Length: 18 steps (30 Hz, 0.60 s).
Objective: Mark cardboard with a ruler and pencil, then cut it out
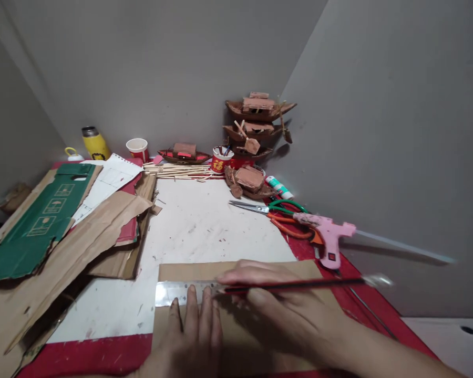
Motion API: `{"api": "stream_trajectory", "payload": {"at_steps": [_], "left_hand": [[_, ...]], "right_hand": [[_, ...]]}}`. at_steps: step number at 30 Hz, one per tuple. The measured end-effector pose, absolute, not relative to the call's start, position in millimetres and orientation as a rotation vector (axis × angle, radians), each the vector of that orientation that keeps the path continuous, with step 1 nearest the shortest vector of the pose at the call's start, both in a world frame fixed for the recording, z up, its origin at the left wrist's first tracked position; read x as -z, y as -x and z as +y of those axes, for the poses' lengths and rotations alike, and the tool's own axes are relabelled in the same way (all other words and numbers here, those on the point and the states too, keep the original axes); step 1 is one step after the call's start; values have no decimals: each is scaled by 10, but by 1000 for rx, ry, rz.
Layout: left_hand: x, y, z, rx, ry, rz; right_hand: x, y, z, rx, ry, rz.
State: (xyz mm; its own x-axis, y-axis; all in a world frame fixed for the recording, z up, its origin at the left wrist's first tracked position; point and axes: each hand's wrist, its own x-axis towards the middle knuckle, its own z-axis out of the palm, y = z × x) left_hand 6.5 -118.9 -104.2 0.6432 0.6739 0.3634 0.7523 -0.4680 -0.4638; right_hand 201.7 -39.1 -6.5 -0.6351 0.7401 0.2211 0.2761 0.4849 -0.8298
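A brown cardboard sheet [236, 346] lies at the front of the table. Across its upper part rests a clear ruler [165, 294]. My left hand [193, 325] presses on the ruler with its fingers spread, holding it against the cardboard. In my right hand [276, 299] is a dark, thin pencil [311, 285], pinched between thumb and fingers. Its tip points left, near the ruler's upper edge; whether it touches the cardboard cannot be made out.
Torn cardboard [79, 247] and a green piece [43, 215] lie left. Scissors [252, 207] and a pink glue gun [331, 236] are right. Wooden sticks [181, 170], a paper cup [222, 159], a yellow bottle [94, 143] and model boats [260, 107] stand behind.
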Motion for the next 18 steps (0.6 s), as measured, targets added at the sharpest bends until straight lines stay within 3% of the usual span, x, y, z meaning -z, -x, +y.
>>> {"api": "stream_trajectory", "payload": {"at_steps": [5, 8, 18], "left_hand": [[1057, -99, -1186, 290, 2280, -1197], [1045, -105, -1178, 336, 2282, -1222], [1041, -89, -1185, 355, 2333, -1230]], "right_hand": [[307, -1378, -94, -1655, 889, -1775], [493, -1150, 22, -1844, 946, -1642], [508, -1077, 117, -1617, 821, -2057]]}}
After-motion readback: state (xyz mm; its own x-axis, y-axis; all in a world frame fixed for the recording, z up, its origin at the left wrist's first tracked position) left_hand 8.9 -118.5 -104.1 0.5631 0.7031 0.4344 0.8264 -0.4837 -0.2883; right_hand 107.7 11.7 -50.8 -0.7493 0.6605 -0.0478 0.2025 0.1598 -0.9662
